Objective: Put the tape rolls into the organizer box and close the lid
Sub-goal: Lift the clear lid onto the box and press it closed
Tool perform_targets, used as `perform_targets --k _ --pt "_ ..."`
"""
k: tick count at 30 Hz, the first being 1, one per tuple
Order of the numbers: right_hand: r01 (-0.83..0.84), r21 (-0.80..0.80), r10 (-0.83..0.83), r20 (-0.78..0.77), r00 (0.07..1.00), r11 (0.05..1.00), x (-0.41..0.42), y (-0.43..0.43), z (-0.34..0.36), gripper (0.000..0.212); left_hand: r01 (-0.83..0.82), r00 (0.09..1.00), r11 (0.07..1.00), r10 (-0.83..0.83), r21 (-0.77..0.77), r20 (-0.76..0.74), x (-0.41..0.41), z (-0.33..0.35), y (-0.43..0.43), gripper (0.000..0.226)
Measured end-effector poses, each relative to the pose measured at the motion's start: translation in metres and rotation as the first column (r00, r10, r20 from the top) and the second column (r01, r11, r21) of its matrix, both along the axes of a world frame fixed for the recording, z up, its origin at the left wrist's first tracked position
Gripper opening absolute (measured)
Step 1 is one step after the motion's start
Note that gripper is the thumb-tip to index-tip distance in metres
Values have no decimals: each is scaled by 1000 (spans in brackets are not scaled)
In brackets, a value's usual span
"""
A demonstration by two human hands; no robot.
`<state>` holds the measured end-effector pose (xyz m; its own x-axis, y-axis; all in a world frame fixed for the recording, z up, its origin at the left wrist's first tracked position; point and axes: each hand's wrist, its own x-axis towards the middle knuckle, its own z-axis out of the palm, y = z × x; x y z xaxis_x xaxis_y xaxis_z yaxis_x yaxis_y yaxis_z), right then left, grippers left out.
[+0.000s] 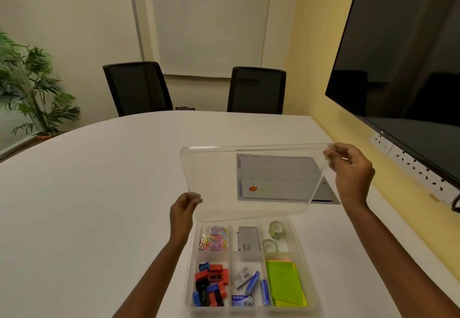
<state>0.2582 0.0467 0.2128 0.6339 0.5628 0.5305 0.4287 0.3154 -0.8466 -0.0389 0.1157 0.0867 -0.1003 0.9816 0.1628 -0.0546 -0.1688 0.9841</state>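
A clear organizer box (191, 248) lies on the white table, divided into several compartments. Two clear tape rolls (275, 228) (268, 245) sit in its far right compartment. A clear lid (219, 175) is held tilted above the box's far edge. My left hand (183, 212) grips the lid's near left corner. My right hand (349, 168) grips its far right corner.
Other compartments hold coloured paper clips (214, 239), red, blue and black sharpeners (211, 285), staple boxes (245, 283), a grey card (248, 243) and green sticky notes (285, 284). A grey floor-box panel (326, 193) lies behind the lid. Two black chairs stand beyond the table; a large screen (403, 56) hangs at right.
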Motion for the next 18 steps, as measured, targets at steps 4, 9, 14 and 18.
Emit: perform_targets --k 4,9,14,18 --pt "-33 -4 33 -39 999 999 1 -12 -7 19 -43 992 996 52 -75 118 -2 5 -14 26" --pt "-57 -178 44 -76 996 982 2 -25 -51 30 -77 978 983 107 -167 177 -6 7 -29 12" --pt "-104 -418 69 -97 993 903 -6 -47 -101 20 -99 965 949 165 -300 204 -14 -2 -41 21" --pt "-115 -513 69 -109 992 851 -11 -60 -120 19 -98 973 908 174 -408 152 -18 -11 -48 30"
